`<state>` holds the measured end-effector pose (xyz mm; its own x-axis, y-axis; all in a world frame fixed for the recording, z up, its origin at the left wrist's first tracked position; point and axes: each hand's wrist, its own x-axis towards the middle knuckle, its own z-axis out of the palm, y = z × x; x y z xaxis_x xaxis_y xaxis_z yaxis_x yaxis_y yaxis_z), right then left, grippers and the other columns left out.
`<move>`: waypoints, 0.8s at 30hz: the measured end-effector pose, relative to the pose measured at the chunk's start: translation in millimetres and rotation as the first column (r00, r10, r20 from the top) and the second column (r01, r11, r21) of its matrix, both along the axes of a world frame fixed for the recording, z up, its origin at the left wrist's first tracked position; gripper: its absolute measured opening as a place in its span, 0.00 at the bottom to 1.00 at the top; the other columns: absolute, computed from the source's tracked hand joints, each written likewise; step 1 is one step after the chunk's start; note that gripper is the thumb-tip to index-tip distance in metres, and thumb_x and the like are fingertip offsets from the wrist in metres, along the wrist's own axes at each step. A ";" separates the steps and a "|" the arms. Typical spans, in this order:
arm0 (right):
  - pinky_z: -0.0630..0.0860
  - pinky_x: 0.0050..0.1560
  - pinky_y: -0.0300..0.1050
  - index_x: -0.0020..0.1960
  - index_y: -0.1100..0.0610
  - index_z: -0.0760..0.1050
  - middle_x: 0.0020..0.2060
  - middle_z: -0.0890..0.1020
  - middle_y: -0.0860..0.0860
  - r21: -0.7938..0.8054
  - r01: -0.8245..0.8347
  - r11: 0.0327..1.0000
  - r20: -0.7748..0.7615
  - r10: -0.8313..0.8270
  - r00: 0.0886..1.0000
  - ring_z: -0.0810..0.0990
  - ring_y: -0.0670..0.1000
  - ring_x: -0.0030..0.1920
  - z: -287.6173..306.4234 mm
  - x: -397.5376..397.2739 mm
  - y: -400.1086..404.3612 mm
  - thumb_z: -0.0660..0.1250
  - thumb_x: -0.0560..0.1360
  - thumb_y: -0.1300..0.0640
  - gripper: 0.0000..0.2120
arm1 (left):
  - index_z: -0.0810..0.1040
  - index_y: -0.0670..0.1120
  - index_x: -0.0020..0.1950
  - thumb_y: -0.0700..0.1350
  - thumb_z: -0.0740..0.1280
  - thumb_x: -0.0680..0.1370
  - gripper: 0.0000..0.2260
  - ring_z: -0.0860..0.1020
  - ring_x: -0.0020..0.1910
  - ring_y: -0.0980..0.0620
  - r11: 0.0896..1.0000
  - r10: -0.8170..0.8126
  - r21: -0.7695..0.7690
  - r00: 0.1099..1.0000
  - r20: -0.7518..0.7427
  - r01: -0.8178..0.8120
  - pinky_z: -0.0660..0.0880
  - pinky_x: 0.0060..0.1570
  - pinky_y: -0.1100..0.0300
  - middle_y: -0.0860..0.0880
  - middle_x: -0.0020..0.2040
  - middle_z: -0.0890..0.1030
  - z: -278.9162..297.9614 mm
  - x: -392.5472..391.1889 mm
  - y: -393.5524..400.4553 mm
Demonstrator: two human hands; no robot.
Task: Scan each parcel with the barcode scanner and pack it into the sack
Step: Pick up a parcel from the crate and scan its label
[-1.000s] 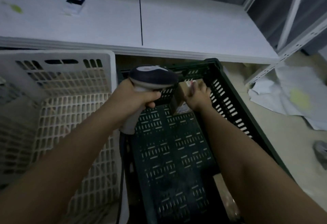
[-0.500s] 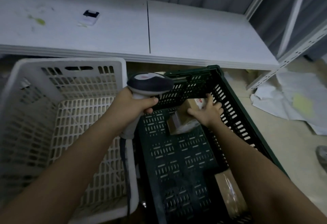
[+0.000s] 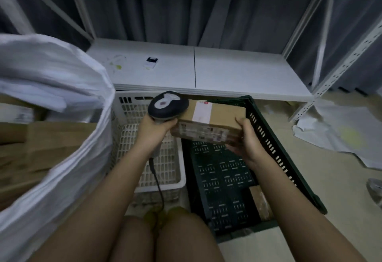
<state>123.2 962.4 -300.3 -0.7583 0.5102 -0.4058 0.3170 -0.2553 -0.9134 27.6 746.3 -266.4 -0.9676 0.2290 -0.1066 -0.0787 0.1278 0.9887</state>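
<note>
My right hand (image 3: 247, 136) grips the right end of a brown cardboard parcel (image 3: 219, 115) with a white label, held in the air above the dark green crate (image 3: 266, 137). My left hand (image 3: 154, 128) grips the handle of the barcode scanner (image 3: 168, 104), whose dark head sits right against the parcel's left end. Its cable hangs down between my arms. A large white sack (image 3: 68, 121) stands open at the left, with brown parcels visible inside it.
A white slotted basket (image 3: 165, 168) sits between the sack and the green crate. Another brown parcel (image 3: 261, 201) lies in the crate's near right corner. A low white shelf (image 3: 227, 71) of a metal rack runs behind, with a small device on it. Crumpled white paper (image 3: 339, 131) lies on the floor at right.
My right hand lifted the parcel out of the green crate and up beside the scanner head. The view tilted up and back, bringing the sack into sight at left.
</note>
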 end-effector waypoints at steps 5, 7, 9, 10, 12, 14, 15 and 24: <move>0.75 0.51 0.49 0.64 0.48 0.71 0.56 0.78 0.51 -0.084 -0.258 0.963 0.025 0.261 0.965 0.77 0.53 0.59 24.5 16.5 -23.9 0.61 0.73 0.32 0.27 | 0.71 0.40 0.68 0.34 0.71 0.74 0.23 0.75 0.43 0.64 0.996 0.085 0.038 0.996 -0.038 -0.083 0.73 0.36 0.76 0.50 0.56 0.77 16.9 10.1 -22.7; 0.77 0.52 0.51 0.69 0.40 0.66 0.63 0.76 0.49 0.006 -0.368 0.930 -0.009 0.368 0.930 0.75 0.53 0.63 28.0 20.9 -22.4 0.68 0.66 0.29 0.35 | 0.71 0.39 0.68 0.35 0.72 0.74 0.24 0.77 0.46 0.61 0.992 0.122 0.037 0.991 -0.058 -0.120 0.71 0.36 0.77 0.50 0.57 0.77 22.9 8.6 -27.7; 0.76 0.58 0.55 0.68 0.34 0.65 0.65 0.75 0.46 0.126 -0.443 0.888 0.003 0.446 0.895 0.75 0.52 0.64 37.2 25.1 -22.7 0.72 0.62 0.31 0.36 | 0.70 0.41 0.69 0.37 0.73 0.73 0.25 0.75 0.55 0.56 0.987 0.159 0.029 0.984 -0.081 -0.157 0.71 0.46 0.72 0.49 0.61 0.77 28.3 6.4 -32.3; 0.73 0.63 0.56 0.67 0.34 0.68 0.65 0.75 0.46 0.205 -0.450 0.869 0.033 0.453 0.891 0.74 0.52 0.64 41.8 26.7 -23.8 0.72 0.63 0.31 0.35 | 0.70 0.42 0.69 0.38 0.73 0.73 0.26 0.74 0.56 0.55 0.983 0.181 0.030 0.979 -0.088 -0.180 0.71 0.50 0.69 0.49 0.62 0.77 30.7 5.8 -33.9; 0.71 0.63 0.50 0.66 0.41 0.72 0.61 0.78 0.46 0.367 -0.401 0.840 0.061 0.408 0.911 0.76 0.50 0.63 47.0 27.2 -25.7 0.70 0.66 0.33 0.30 | 0.70 0.43 0.69 0.40 0.74 0.72 0.27 0.74 0.59 0.54 0.972 0.235 0.035 0.968 -0.085 -0.233 0.71 0.59 0.61 0.48 0.63 0.77 30.9 3.3 -37.2; 0.74 0.53 0.39 0.69 0.45 0.70 0.56 0.81 0.48 0.440 -0.310 0.843 -0.021 0.355 0.935 0.80 0.49 0.58 49.5 27.7 -28.6 0.71 0.70 0.42 0.29 | 0.71 0.44 0.68 0.40 0.75 0.71 0.27 0.76 0.59 0.51 0.966 0.258 0.042 0.963 -0.082 -0.256 0.72 0.63 0.54 0.47 0.62 0.78 31.7 2.9 -37.7; 0.75 0.47 0.35 0.72 0.45 0.65 0.54 0.81 0.49 0.447 -0.289 0.846 -0.054 0.348 0.936 0.81 0.47 0.54 49.7 27.6 -30.2 0.72 0.71 0.46 0.32 | 0.72 0.44 0.67 0.40 0.75 0.71 0.26 0.77 0.58 0.51 0.966 0.257 0.036 0.964 -0.073 -0.255 0.73 0.63 0.53 0.48 0.61 0.79 32.1 2.8 -37.3; 0.82 0.43 0.48 0.65 0.48 0.66 0.55 0.81 0.56 0.392 -0.031 0.920 -0.179 0.110 0.978 0.84 0.52 0.46 44.8 19.9 -51.2 0.64 0.79 0.46 0.17 | 0.72 0.43 0.68 0.41 0.75 0.71 0.27 0.78 0.60 0.48 0.972 0.232 -0.033 0.973 -0.012 -0.232 0.73 0.61 0.54 0.46 0.61 0.79 17.3 6.6 -34.2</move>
